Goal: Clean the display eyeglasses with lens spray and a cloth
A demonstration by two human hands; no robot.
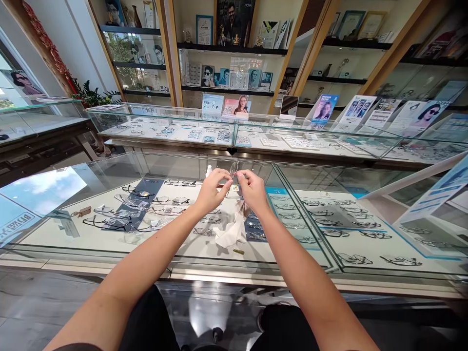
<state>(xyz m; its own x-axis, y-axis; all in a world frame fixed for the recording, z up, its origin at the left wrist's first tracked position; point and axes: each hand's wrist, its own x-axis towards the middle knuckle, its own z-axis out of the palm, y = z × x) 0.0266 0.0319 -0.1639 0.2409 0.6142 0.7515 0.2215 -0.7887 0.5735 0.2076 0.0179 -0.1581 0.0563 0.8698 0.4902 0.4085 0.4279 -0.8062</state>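
An optician's shop, bright with daylight; tall wooden shelves [234,48] line the far wall, stacked with framed portraits, certificates and small trophies; in front of them runs a long glass counter [234,127] topped with standing leaflets [323,108] and picture cards; nearer, filling most of the view, is a second glass display case [109,175], its top reflecting blue sky at the left; under the glass lie rows of spectacle frames [146,212] on pale and dark trays, more of them to the right behind a metal divider; a potted plant [91,95] stands far left beside a side counter.

Two bare forearms reach out over the near case from dark-trousered knees; the left hand [212,191] and right hand [252,191] meet close together above the middle of the glass; between them, raised just off the surface, is a thin pair of glasses [234,170]; the left hand's fingers pinch it from the left, the right hand's fingers are curled tight at its right side; both hands closed narrow on the frame; a crumpled white cloth [230,234] trails down from under the right hand and rests on the glass; a small white bottle [208,170] stands just beyond the left hand; a tiny brass-coloured piece [238,251] lies near the cloth's near edge.
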